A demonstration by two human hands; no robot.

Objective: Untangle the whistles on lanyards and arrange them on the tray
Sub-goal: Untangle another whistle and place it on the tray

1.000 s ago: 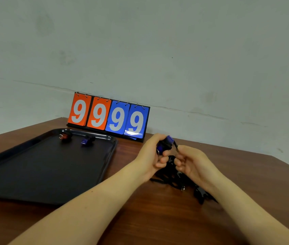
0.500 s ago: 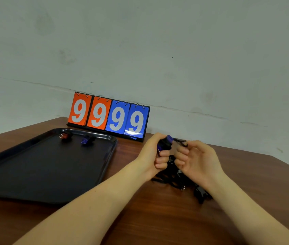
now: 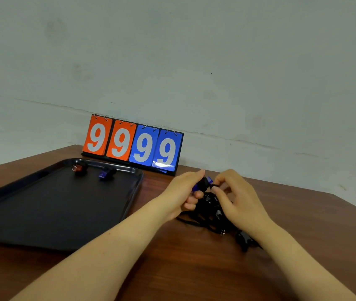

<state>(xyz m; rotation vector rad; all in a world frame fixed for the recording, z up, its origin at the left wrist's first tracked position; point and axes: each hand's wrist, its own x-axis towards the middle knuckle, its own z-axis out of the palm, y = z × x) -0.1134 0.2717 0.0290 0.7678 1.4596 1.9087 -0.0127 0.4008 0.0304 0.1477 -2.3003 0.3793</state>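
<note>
Left hand [image 3: 181, 192] grip clenched on blue whistle [image 3: 204, 183], held up off the desk [image 3: 172, 268]. Right hand [image 3: 235, 196] grip pinches the black lanyard [image 3: 215, 185] just right of the whistle. Tangled lanyard pile [image 3: 209, 211] lies on desk right below both grips, black clip [image 3: 243, 240] further right. Black tray [image 3: 42, 209] well left of the grips, red whistle [image 3: 78, 168] and second blue whistle [image 3: 105, 173] at its far end. Scoreboard [image 3: 133, 144] reading 9999 behind
</note>
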